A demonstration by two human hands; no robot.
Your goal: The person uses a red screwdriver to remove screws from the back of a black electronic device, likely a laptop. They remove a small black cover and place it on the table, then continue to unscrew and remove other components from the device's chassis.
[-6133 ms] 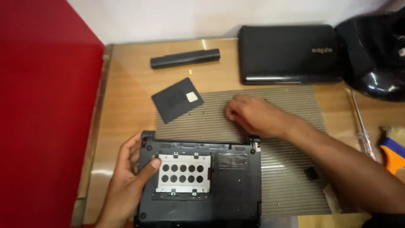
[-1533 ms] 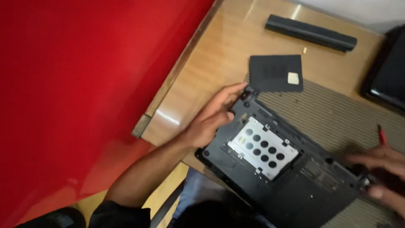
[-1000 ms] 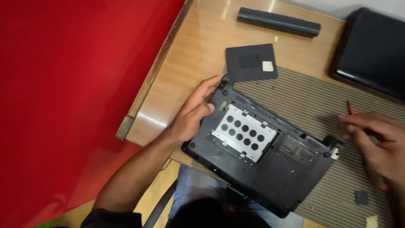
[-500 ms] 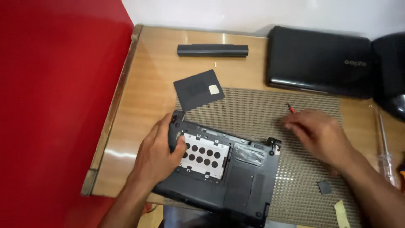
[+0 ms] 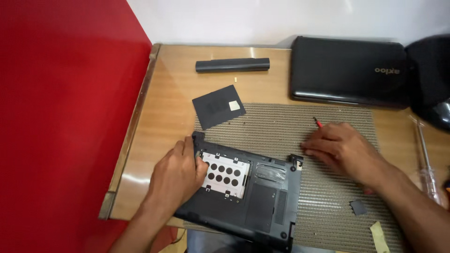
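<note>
**Two hands at an upturned laptop on a ribbed mat**

The wooden worktop (image 5: pixel 164 117) ends at a raised strip along its 9 o'clock edge, hard against a red wall (image 5: pixel 61 126); its near edge runs under the black upturned laptop base (image 5: pixel 253 197), which juts past it at 6 o'clock. Bare wood lies open between the strip and the grey ribbed mat (image 5: pixel 281 129), and the mat's middle is free.

The left hand (image 5: pixel 176 175) lies flat and loosely spread on the base's 9 o'clock corner, fingertips touching the silver perforated drive bracket (image 5: pixel 225 173). The right hand (image 5: pixel 340 147) rests on the mat at 3 o'clock of the base, fingers curled narrow; a red-tipped thin tool (image 5: pixel 318 122) pokes out above it, though whether the fingers grip it I cannot tell.

Count: one black bar-shaped battery (image 5: pixel 232 64) at 12 o'clock, one square black cover plate (image 5: pixel 218 106) below it, one closed black laptop (image 5: pixel 349 70) at 1 o'clock, one clear-handled screwdriver (image 5: pixel 425 161) at 3 o'clock.
</note>
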